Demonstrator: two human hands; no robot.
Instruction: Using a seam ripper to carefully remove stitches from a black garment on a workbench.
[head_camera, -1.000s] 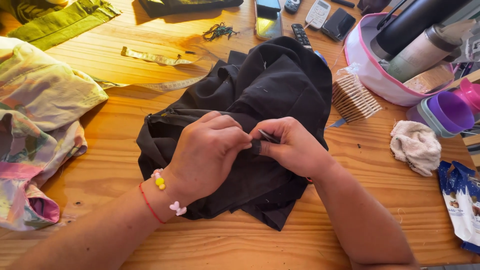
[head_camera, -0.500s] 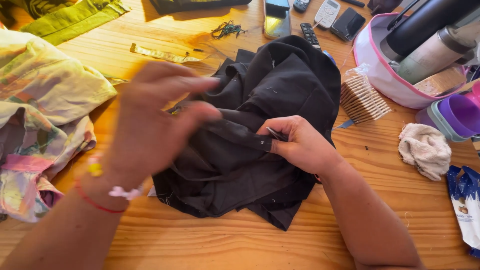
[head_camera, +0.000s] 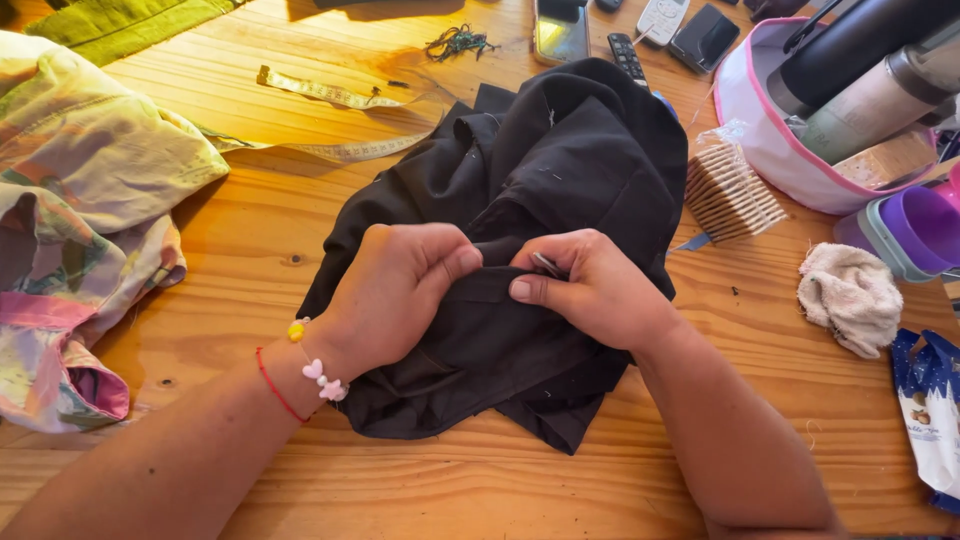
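A crumpled black garment (head_camera: 560, 160) lies in the middle of the wooden table (head_camera: 250, 230). My left hand (head_camera: 400, 285) pinches a fold of the black fabric between thumb and fingers. My right hand (head_camera: 590, 285) grips the same fold just to the right, thumb pressed flat on the cloth, with a small thin metal object, possibly a needle or pin (head_camera: 545, 264), between its fingers. The two hands almost touch. A red string and a bead bracelet (head_camera: 318, 370) sit on my left wrist.
Floral cloth (head_camera: 80, 230) lies at the left, green cloth (head_camera: 130, 25) at the far left. A measuring tape (head_camera: 330, 95), thread tangle (head_camera: 458, 42), phones and a remote (head_camera: 627, 55) lie behind. Right: pink bag (head_camera: 770, 140) with flasks, wooden comb (head_camera: 730, 190), purple lid (head_camera: 915, 230), rag (head_camera: 850, 295).
My left hand was lifted above the table half a second ago; it has come back down and pinches the black fabric beside my right hand again. The right hand stayed on the fold.
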